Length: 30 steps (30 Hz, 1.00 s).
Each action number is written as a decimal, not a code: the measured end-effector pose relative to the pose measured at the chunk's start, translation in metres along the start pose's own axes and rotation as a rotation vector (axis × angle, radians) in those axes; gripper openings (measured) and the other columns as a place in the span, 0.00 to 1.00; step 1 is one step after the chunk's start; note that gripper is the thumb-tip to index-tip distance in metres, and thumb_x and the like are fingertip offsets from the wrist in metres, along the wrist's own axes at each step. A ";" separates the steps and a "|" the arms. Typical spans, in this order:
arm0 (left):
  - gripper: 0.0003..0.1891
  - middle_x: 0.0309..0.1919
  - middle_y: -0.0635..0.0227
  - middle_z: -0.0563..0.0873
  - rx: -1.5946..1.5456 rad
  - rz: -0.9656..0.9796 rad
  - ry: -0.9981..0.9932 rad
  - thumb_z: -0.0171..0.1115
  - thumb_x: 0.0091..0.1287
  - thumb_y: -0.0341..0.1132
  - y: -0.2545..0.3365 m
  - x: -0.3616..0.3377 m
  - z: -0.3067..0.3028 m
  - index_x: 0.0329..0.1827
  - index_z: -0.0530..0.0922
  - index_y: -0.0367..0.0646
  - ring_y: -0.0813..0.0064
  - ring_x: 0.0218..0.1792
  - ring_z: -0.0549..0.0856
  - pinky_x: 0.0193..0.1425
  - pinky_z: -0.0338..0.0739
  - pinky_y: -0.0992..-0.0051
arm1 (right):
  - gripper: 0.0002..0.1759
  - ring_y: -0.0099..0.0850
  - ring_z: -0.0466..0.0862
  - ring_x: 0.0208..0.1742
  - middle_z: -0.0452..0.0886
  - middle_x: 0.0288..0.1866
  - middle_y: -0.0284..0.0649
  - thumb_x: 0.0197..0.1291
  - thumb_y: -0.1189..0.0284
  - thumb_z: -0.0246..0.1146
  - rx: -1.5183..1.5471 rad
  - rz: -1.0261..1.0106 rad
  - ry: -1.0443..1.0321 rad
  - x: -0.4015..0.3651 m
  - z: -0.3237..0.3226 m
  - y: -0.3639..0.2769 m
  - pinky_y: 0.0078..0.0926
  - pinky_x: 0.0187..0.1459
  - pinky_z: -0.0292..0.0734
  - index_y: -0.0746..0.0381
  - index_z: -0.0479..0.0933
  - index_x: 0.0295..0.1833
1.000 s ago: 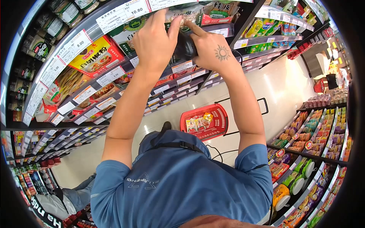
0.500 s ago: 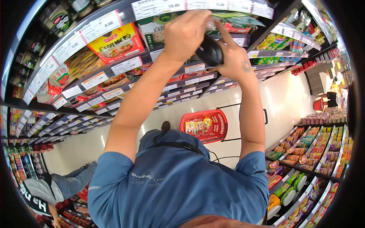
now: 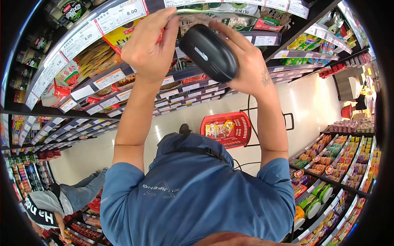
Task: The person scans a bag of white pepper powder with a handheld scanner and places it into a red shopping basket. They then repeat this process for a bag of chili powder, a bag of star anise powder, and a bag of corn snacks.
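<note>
My left hand point(image 3: 150, 47) is raised before the spice shelf, its thumb and fingers bent together at the left end of a clear-edged plastic packet point(image 3: 197, 17). That packet is mostly hidden between my hands. My right hand point(image 3: 248, 61), with a sun tattoo near the wrist, is wrapped behind a black rounded device point(image 3: 209, 53) with a small silver mark. Its fingertips reach over the device toward the packet. Left of my left hand stands a yellow and red spice packet point(image 3: 119, 39), partly covered by it.
A red shopping basket point(image 3: 242, 133) with several packets is on the floor ahead of my body. Price-tagged shelf edges point(image 3: 123, 15) curve across the top. Snack shelves point(image 3: 320, 180) stand at right. Another person point(image 3: 53, 205) is at lower left. A black cable point(image 3: 253, 119) hangs by my right arm.
My left hand has moved left, away from my right hand. The black device has turned and looks larger, nearer the camera. The view has shifted slightly.
</note>
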State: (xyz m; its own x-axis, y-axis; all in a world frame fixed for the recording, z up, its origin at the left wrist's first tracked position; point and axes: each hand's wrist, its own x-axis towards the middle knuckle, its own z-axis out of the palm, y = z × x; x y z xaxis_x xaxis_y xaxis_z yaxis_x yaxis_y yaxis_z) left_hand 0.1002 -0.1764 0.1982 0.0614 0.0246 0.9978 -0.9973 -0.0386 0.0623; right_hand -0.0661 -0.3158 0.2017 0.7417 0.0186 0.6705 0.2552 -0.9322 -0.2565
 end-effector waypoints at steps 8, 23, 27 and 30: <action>0.05 0.33 0.63 0.91 -0.121 -0.165 -0.058 0.70 0.60 0.21 -0.008 -0.011 0.001 0.38 0.86 0.32 0.81 0.28 0.86 0.34 0.79 0.82 | 0.40 0.48 0.80 0.59 0.74 0.69 0.45 0.34 0.80 0.67 -0.064 0.058 -0.006 0.017 0.011 0.008 0.40 0.58 0.78 0.64 0.75 0.63; 0.16 0.16 0.64 0.82 0.454 -0.345 -0.572 0.71 0.62 0.49 -0.008 -0.007 -0.003 0.31 0.87 0.43 0.58 0.18 0.81 0.27 0.75 0.66 | 0.40 0.48 0.82 0.56 0.73 0.69 0.42 0.32 0.80 0.68 -0.050 0.111 -0.031 0.000 0.009 0.008 0.38 0.54 0.81 0.65 0.75 0.61; 0.16 0.16 0.63 0.82 0.396 -0.355 -0.552 0.72 0.60 0.46 -0.005 -0.004 -0.005 0.26 0.82 0.43 0.59 0.18 0.81 0.26 0.75 0.66 | 0.36 0.47 0.82 0.58 0.68 0.71 0.55 0.39 0.71 0.72 0.109 0.121 0.019 0.007 0.000 0.026 0.35 0.59 0.75 0.69 0.76 0.60; 0.16 0.15 0.64 0.81 0.280 -0.378 -0.488 0.73 0.60 0.47 -0.006 -0.004 -0.002 0.26 0.82 0.43 0.62 0.18 0.82 0.26 0.75 0.68 | 0.34 0.52 0.81 0.56 0.64 0.72 0.58 0.39 0.68 0.73 0.180 0.128 -0.051 0.019 -0.007 0.042 0.38 0.60 0.74 0.70 0.77 0.56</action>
State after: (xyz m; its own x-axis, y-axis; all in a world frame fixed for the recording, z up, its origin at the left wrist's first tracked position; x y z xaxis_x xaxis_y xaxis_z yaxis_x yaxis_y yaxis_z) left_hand 0.1060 -0.1739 0.1943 0.4803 -0.3643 0.7979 -0.8599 -0.3751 0.3463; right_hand -0.0459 -0.3571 0.2083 0.8043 -0.0736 0.5896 0.2598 -0.8488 -0.4605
